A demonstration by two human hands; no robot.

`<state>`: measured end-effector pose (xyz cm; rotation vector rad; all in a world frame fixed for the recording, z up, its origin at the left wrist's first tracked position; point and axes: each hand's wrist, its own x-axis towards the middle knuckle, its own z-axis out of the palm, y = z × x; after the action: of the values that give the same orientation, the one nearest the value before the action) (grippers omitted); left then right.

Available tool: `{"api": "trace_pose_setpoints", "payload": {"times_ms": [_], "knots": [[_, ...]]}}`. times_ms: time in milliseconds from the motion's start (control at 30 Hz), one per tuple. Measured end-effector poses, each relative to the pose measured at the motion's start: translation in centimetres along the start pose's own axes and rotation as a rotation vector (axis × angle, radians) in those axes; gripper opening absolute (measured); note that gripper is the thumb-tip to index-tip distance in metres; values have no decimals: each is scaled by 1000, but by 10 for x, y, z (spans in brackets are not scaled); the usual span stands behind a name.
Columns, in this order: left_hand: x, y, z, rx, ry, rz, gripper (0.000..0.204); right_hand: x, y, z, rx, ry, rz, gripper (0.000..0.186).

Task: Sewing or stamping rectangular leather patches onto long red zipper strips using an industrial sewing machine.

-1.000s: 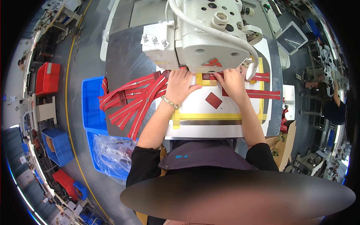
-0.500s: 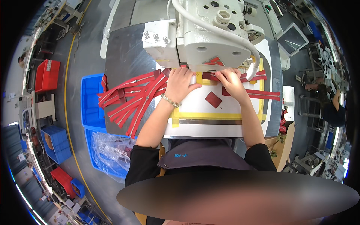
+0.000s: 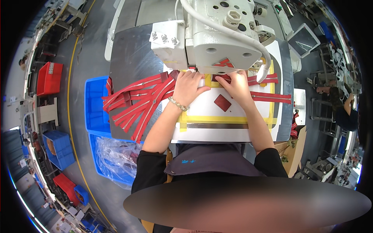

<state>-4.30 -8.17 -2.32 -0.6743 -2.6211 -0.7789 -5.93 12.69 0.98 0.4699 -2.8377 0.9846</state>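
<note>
My left hand [image 3: 189,88], with a bead bracelet at the wrist, lies with its fingers stretched forward under the sewing machine head [image 3: 223,42] and its thumb apart. What lies under its fingertips is hidden. Just right of it, my right hand [image 3: 237,88] is closed, thumb and fingers pinching the end of a red zipper [image 3: 261,79] beside a yellow-edged slot. Another red zipper [image 3: 272,97] reaches right from below that hand. Between the forearms a dark red square patch [image 3: 222,103] rests on the white board [image 3: 202,110]. Several red zippers [image 3: 145,99] fan out left of my left hand.
Yellow tape [image 3: 221,119] borders the white board on the metal table [image 3: 128,50]. Blue bins [image 3: 96,105] stand off the table's left edge, the nearer one holding clear plastic [image 3: 114,157]. A cardboard box [image 3: 296,153] is at the right. A white cable [image 3: 229,29] loops over the machine.
My right thumb has moved left and inward toward the slot, its hand turning slightly. My left hand stays in nearly the same place. The whole view has shifted slightly.
</note>
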Motion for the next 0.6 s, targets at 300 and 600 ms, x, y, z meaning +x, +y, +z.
{"api": "trace_pose_setpoints", "payload": {"times_ms": [300,600], "knots": [[4,5,-10,-17,-4,26,36,-1,6,-20,409,-301,214,24],[5,12,-4,-50,27,120,18,-25,14,-56,-82,-124,114,18]]}}
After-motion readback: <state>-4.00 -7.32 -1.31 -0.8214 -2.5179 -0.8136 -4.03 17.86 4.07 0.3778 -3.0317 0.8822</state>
